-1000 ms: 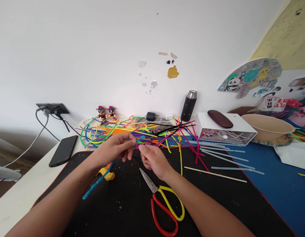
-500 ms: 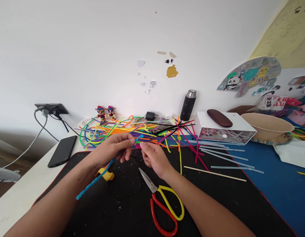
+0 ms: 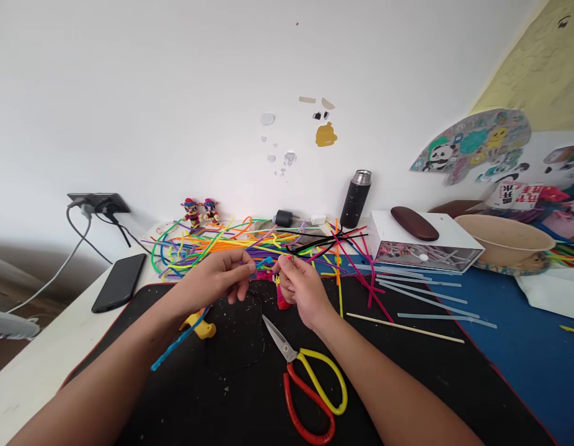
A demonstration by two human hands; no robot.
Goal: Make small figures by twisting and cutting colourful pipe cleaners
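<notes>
My left hand (image 3: pixel 219 279) is closed on a blue pipe cleaner (image 3: pixel 180 339) that trails down to the left over the black mat (image 3: pixel 231 396). Its short upper end sticks out past my fingers. My right hand (image 3: pixel 302 286) is closed in a pinch just to the right of that end, with a small red and yellow piece (image 3: pixel 281 296) showing under its fingers. Both hands hover in front of a heap of coloured pipe cleaners (image 3: pixel 231 244).
Red and yellow scissors (image 3: pixel 310 384) lie on the mat below my right hand. A yellow glue gun (image 3: pixel 199 325) sits under my left wrist. A phone (image 3: pixel 119 282) lies left, clear glue sticks (image 3: pixel 421 294), a wooden stick (image 3: pixel 405 328), a white box (image 3: pixel 426 244) and black flask (image 3: pixel 355 199) right.
My right hand has moved up and right, and now a small red and yellow piece shows under its fingers. My left hand stays put with the blue pipe cleaner.
</notes>
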